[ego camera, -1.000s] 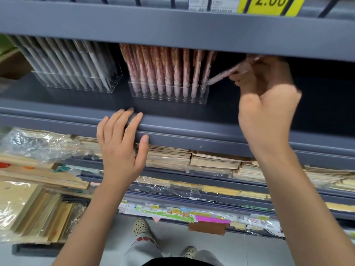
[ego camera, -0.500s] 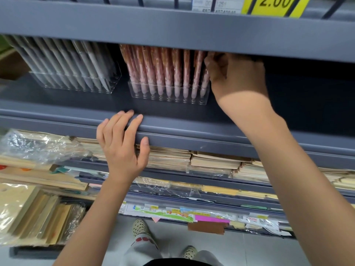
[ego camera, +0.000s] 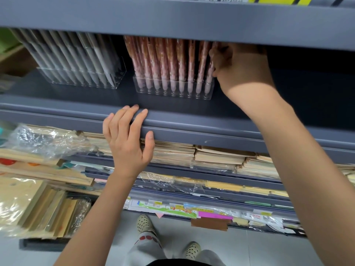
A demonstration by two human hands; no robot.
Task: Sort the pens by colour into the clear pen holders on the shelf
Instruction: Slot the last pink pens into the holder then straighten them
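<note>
step: slotting a pink pen at the right end of the pink set. Sorting looks nearly done, as I see no loose pens.
right hand (ego camera: 240, 68): up under the upper shelf (ego camera: 172, 20), fingers curled against the rightmost pink pens (ego camera: 165, 60). I cannot tell if they pinch a pen, because shadow and my knuckles hide the tips.
left hand (ego camera: 127, 143): flat, fingers straight, resting on the front lip of the shelf (ego camera: 211, 121). It holds nothing and just braces me.
pink holder (ego camera: 172, 93): clear, on the shelf at centre, pens upright with tips down in the sockets.
grey holder (ego camera: 82, 81): clear, to the left of the pink one with a gap between them. The grey pens (ego camera: 76, 58) lean left.
count, holders: two.
count, colours: two, pink and grey, with no mixing visible in either holder.
count, pink pens: nine tips in the front row. More rows sit behind, overlapped, so not counted.
count, grey pens: several rows, too overlapped to count.
count, hands: two, with one working.
next move: seat the end pen straight down into a free socket without tipping its neighbours. The holder is light, so my free hand may need to steady it. Then check for strays.
below: stacked notebooks (ego camera: 211, 156) on the lower shelf, not part of the task.
</note>
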